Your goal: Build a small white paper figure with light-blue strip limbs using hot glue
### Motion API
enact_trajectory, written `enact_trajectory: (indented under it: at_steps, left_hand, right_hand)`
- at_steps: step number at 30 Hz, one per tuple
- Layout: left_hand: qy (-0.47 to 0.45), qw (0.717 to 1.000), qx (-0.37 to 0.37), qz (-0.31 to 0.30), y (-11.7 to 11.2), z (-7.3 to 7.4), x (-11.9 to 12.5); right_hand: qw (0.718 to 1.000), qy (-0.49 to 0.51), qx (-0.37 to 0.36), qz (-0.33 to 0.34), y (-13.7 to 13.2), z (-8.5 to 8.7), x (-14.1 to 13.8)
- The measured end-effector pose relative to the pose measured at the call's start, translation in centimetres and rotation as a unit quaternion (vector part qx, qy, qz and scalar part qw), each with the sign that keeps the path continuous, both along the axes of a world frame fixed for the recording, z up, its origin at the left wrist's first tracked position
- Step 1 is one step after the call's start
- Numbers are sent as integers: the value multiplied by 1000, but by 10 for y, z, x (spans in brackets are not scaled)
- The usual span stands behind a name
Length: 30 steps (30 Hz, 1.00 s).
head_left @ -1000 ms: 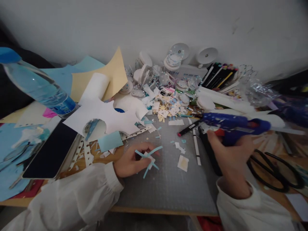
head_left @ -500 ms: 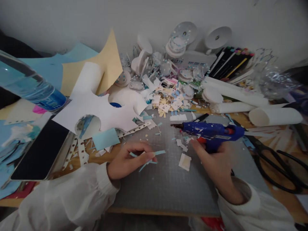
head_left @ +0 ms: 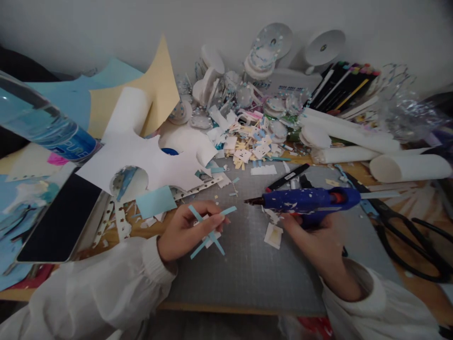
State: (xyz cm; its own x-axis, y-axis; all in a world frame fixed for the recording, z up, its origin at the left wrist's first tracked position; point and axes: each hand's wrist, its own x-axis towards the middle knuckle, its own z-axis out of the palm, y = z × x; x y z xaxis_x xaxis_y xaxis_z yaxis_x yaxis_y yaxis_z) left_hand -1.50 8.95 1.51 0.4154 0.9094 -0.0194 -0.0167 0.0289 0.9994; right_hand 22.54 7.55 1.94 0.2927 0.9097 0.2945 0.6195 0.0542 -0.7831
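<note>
My left hand (head_left: 184, 231) is closed on a small bundle of crossed light-blue paper strips (head_left: 208, 229), held just above the grey cutting mat (head_left: 247, 269). My right hand (head_left: 314, 241) grips a blue glue gun (head_left: 304, 200) by its handle. The gun lies level, its nozzle pointing left, a short gap from the strips. A small cream paper square (head_left: 274, 235) lies on the mat between my hands. Both arms wear white sleeves.
A water bottle (head_left: 42, 125), a dark phone (head_left: 60, 222) and cut white paper (head_left: 148, 160) lie left. Paper scraps (head_left: 247, 148), tape rolls, markers (head_left: 343, 82) and white paper tubes (head_left: 406, 167) crowd the back. Black scissors (head_left: 414, 241) lie right.
My right hand brought the glue gun from the right side down and left until its nozzle is close to the strips. My left hand kept hold of the strips and turned them a little.
</note>
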Motion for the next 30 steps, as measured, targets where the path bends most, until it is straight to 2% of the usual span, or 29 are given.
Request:
enact_trajectory:
  at_steps: [4,14,22,30]
  left_hand:
    - [-8,1000,-11,15,-1,1,1]
    - [-3,998,44,50,-3,0,4]
    - [21,997,67,35,-3,1,2]
    - [18,997,61,34,-3,2,2]
  right_hand:
    - [998,-39,31,26,-1,-2,1]
    - [985,-121,109,55,-1,-3,6]
    - [977,-170,121,42,-2,-7,9]
    - [978,-188,89,23,-3,-9,9]
